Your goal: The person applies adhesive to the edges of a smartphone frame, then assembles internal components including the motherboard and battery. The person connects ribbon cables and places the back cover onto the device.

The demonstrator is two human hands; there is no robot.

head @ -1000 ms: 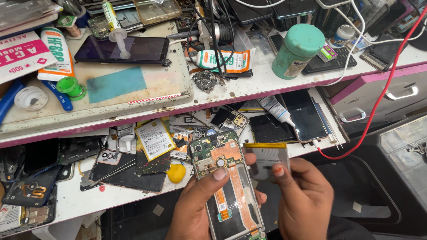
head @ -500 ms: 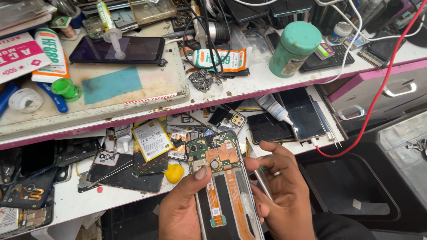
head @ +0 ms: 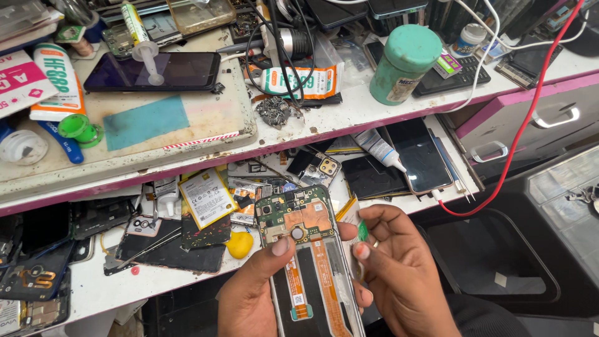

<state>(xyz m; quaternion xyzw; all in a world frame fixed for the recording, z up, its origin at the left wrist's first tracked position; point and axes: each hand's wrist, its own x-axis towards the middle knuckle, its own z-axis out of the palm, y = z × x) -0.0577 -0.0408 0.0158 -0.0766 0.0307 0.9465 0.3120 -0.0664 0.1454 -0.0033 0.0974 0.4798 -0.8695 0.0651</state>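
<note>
My left hand (head: 249,299) grips an opened phone (head: 309,249) from below, thumb resting just under its green circuit board (head: 293,212). The phone's back is off, showing orange flex strips and a dark empty bay. My right hand (head: 399,274) sits against the phone's right edge. Its fingers pinch a thin flat piece (head: 349,215) with a yellowish edge and a small green tab. Most of that piece is hidden behind the phone and my fingers.
The lower shelf holds a loose battery (head: 206,196), a yellow lump (head: 240,244), phone parts and a dark phone (head: 418,153). Above are a worn mat with a black screen (head: 153,72), a green-lidded jar (head: 405,62) and cables. A red cable (head: 518,137) hangs by the drawers (head: 549,112).
My right hand brought the thin flat piece leftward from beside the phone up against its right edge. The left hand kept its hold and raised the phone slightly.
</note>
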